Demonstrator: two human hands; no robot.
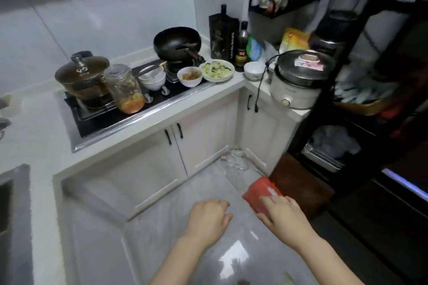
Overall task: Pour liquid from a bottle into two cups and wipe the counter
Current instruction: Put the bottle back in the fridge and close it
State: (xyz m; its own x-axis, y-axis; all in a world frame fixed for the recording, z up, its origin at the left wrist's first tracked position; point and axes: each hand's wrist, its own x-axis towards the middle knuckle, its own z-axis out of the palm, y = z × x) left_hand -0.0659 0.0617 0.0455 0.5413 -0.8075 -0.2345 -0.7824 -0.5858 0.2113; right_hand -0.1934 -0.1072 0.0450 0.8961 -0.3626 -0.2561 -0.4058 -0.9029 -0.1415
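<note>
On the hob: jar (124, 89), orange residue; 2 food bowls (190, 76). Your left hand (209, 220) loosely curled, empty; right hand (283, 216) seemingly touching red packet (259, 192).

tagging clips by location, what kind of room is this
A small home kitchen, most likely: a gas stove with a lidded pot and a wok, and a rice cooker on the counter.
</note>
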